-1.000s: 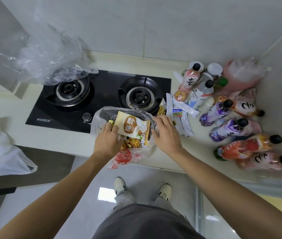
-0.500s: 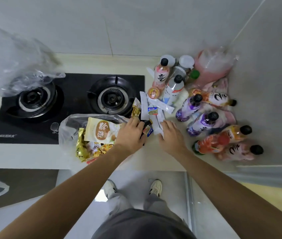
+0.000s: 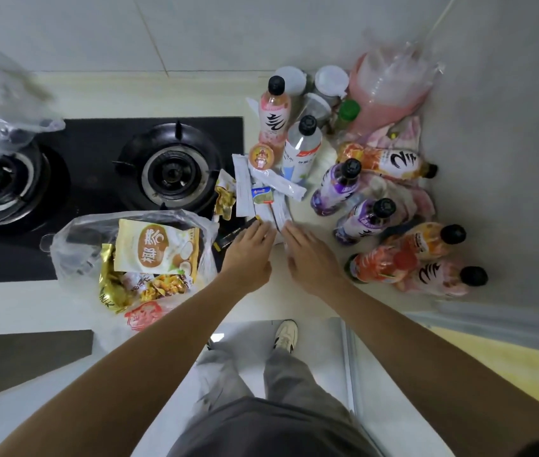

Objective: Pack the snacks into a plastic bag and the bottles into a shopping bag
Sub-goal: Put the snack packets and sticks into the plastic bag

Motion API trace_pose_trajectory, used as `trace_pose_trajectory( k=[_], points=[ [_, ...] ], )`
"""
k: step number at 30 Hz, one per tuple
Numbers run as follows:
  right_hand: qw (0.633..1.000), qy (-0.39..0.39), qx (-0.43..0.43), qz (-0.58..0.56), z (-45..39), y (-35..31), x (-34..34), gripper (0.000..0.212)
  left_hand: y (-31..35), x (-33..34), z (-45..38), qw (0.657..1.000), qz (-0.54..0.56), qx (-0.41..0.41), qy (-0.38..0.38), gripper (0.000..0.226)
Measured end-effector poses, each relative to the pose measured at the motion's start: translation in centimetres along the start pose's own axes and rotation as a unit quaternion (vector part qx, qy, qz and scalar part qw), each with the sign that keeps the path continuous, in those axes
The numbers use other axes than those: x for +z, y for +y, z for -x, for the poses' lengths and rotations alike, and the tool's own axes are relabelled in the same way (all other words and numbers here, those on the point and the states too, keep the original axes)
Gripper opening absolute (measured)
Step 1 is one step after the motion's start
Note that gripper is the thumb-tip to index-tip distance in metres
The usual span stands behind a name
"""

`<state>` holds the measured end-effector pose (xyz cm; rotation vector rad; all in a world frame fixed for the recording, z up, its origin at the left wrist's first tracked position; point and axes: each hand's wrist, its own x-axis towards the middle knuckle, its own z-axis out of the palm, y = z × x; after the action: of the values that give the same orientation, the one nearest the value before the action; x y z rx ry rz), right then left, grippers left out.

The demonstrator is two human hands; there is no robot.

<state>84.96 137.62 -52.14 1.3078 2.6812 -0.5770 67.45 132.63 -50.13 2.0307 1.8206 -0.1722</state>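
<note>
Snack-packing is the step in hand. The clear plastic bag [image 3: 73, 249] lies on the bench [image 3: 311, 222], at nine o'clock from the hands, with a coconut-chip packet [image 3: 157, 247] in its mouth. Both the left hand [image 3: 248, 252] and right hand [image 3: 311, 258] reach with loose, empty grips to the white sachets [image 3: 261, 196]. Next they should gather these and carry them bagward. The bottles [image 3: 370, 219] wait at three o'clock.

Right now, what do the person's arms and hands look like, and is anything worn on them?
Both forearms are bare as far as the picture shows: no sleeves, no gloves. The left hand and right hand show no watch, bracelet or ring that I can make out. The fingers are bare too; finer details are blurred.
</note>
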Motion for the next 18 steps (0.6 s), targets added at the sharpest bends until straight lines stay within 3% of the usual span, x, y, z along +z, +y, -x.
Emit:
trace_pose_trajectory(
  k=[4, 7, 9, 14, 18],
  points=[
    [0.999, 0.022, 0.026, -0.002, 3.0, -0.2, 0.9, 0.060, 0.8, 1.6, 2.1, 0.999, 0.011, 0.008, 0.030, 0.070],
    [0.996, 0.069, 0.056, -0.008, 4.4, -0.4, 1.4, 0.027, 1.9, 2.7, 4.0, 0.998, 0.039, 0.024, 0.051, 0.049],
    [0.990, 0.093, 0.100, -0.034, 4.1, -0.6, 1.3, 0.018, 2.5, 2.9, 4.1, 0.995, 0.071, -0.004, 0.068, 0.033],
    [0.968, 0.089, 0.181, -0.146, 1.5, -1.3, 0.5, 0.038, 3.6, 1.8, 1.2, 0.977, 0.145, -0.141, 0.067, 0.039],
    [0.959, 0.053, 0.224, -0.167, 0.3, -1.7, 0.3, 0.049, 4.4, 1.1, -0.8, 0.972, 0.130, -0.189, 0.041, 0.042]
  ],
)
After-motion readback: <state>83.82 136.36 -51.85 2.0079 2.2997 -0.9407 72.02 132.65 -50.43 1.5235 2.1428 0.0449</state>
